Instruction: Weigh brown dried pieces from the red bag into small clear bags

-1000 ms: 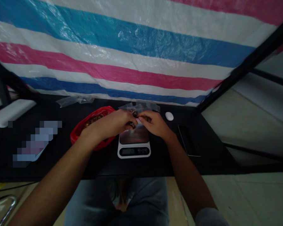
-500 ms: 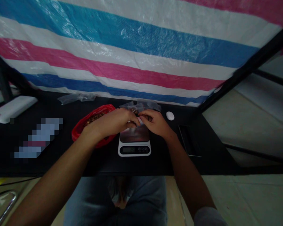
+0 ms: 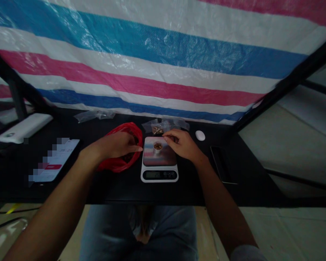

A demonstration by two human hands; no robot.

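Left hand (image 3: 116,145) over red bag (image 3: 116,167), thumb out, fingers mostly hidden — cannot tell their grip. Right hand (image 3: 181,144) by far right corner of scale (image 3: 152,160), thumb and forefinger tips close; cannot tell if pinching anything. One scale, one cup (image 3: 158,148) of brown pieces on its pan — display digits unreadable.

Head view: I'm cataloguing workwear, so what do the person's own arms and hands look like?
The left hand and right hand are ungloved. No watch, bracelet or marking shows on either wrist, though some fingers are hidden. Both forearms are bare; the edge of a greyish sleeve shows on the right arm, none on the left.
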